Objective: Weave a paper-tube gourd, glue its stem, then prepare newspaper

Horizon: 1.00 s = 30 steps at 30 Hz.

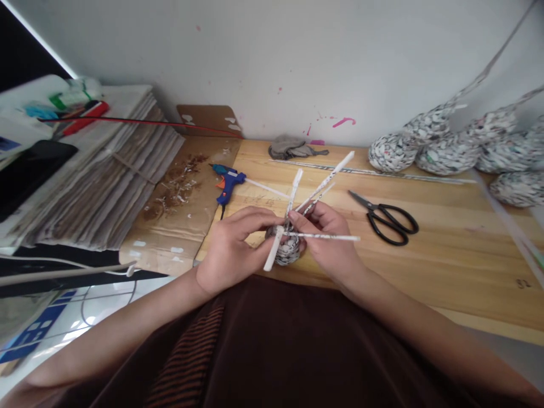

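Observation:
A small woven paper piece (288, 252) is held between my hands at the table's near edge, with several rolled paper strips (327, 184) sticking out of its top. My left hand (238, 243) curls round its left side, fingers and thumb closed on it. My right hand (329, 238) pinches the base of the strips on the right, thumb and index finger together. One strip (274, 249) points down toward me, another lies out over my right hand. The underside of the woven piece is hidden.
A blue glue gun (229, 182) lies on the left, beside cardboard (187, 226) with brown scraps and a tall newspaper stack (127, 170). Black-handled scissors (385, 220) lie at right. Behind are a grey cloth (293, 148), thin paper rods (382, 173) and several woven paper shapes (393, 152).

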Each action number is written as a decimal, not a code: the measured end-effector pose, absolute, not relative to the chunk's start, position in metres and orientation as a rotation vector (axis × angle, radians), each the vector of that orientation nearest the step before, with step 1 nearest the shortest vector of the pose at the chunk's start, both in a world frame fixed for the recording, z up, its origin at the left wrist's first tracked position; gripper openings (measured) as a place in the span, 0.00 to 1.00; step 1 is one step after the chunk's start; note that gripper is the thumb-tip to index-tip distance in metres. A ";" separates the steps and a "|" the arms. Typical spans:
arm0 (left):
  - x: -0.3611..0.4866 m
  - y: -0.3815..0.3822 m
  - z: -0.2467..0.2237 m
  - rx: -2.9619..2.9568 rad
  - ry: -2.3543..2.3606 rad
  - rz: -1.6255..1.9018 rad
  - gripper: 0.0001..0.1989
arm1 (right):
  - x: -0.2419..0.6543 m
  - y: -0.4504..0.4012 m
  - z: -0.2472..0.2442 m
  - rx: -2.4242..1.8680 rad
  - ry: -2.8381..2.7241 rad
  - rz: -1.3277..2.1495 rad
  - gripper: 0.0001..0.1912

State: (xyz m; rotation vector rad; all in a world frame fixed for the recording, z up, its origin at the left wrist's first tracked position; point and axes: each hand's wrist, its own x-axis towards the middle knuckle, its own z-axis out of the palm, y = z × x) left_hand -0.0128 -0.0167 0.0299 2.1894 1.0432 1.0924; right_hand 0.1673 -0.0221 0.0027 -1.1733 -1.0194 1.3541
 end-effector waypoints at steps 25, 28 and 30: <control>-0.014 -0.012 0.015 1.842 1.074 1.095 0.06 | 0.172 -0.043 -0.001 -1.162 -1.318 1.106 0.05; -0.015 -0.011 0.017 1.864 1.047 1.063 0.05 | 0.174 -0.044 0.004 -1.111 -1.522 0.804 0.05; -0.015 -0.010 0.018 1.865 1.024 1.044 0.04 | 0.176 -0.043 0.006 -1.069 -1.621 0.594 0.07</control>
